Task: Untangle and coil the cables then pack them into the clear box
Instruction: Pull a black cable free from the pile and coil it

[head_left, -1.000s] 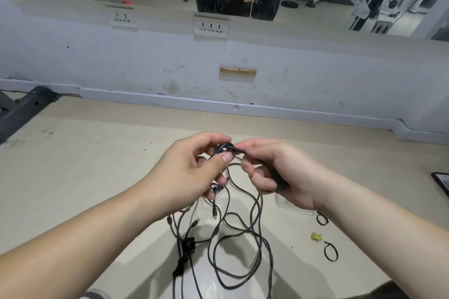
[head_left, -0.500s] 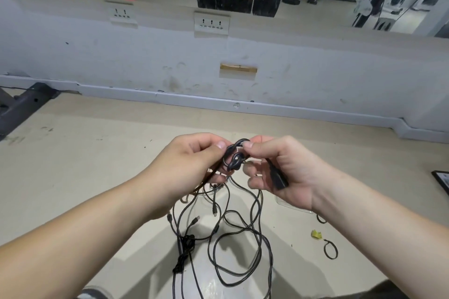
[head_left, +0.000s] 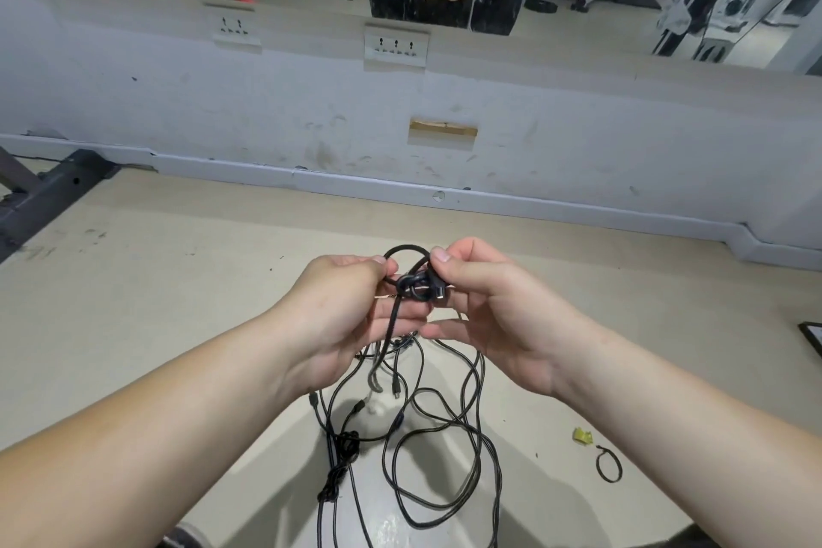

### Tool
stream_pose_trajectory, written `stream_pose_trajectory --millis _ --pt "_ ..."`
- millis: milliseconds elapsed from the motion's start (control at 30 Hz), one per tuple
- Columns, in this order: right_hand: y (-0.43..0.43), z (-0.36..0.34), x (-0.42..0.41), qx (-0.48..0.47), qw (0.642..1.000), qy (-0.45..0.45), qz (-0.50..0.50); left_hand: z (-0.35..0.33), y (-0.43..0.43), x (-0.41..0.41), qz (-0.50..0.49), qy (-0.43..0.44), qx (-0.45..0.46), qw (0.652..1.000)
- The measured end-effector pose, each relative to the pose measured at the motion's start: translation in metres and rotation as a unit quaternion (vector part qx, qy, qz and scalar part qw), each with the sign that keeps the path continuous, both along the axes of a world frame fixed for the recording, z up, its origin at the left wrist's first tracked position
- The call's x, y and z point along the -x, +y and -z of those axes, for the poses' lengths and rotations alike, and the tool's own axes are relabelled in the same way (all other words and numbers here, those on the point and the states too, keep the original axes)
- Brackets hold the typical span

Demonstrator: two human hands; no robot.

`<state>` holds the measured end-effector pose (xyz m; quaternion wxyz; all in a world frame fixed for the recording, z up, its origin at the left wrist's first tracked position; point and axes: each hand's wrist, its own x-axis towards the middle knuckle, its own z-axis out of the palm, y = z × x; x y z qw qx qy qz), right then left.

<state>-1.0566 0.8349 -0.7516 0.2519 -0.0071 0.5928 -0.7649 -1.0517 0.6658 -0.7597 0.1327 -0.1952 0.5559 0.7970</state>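
Observation:
A tangle of black cables (head_left: 440, 449) hangs from my hands down to the beige floor, with a second knot (head_left: 340, 467) low on the left strands. Between my hands sits a tight knot (head_left: 416, 285) with a loop arching above it. My left hand (head_left: 351, 316) pinches the cable on the knot's left side. My right hand (head_left: 493, 316) pinches the right side, where a black plug end (head_left: 438, 290) sticks out under the thumb. The clear box is hidden behind my right hand and arm.
A black cable tie loop (head_left: 608, 464) and a yellow scrap (head_left: 582, 436) lie on the floor at the right. A dark frame edge (head_left: 811, 343) shows at the far right. A white wall with sockets (head_left: 396, 45) and a mirror stands ahead. A dark metal bar (head_left: 49, 191) lies at left.
Both hands have risen slightly with the knot. The loop above the knot has grown larger, and the plug end has moved from my right palm up to the knot.

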Motion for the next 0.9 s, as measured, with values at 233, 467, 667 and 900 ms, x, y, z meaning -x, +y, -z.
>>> stream_pose_trajectory --millis 233,467,667,900 --pt "0.001 0.002 0.001 -0.044 0.999 0.020 0.018 0.002 -0.002 0.000 0.013 0.006 0.050 0.999" --pt "0.010 0.012 0.012 -0.200 0.976 0.002 0.090 0.002 -0.005 -0.011 0.147 0.145 0.171 0.963" --pt "0.013 0.014 0.007 -0.335 0.940 0.032 -0.050 0.013 -0.017 0.000 0.125 0.225 0.428 0.867" --pt "0.011 0.017 -0.001 -0.345 0.917 0.156 -0.124 0.011 -0.015 0.001 0.104 0.162 0.344 0.919"
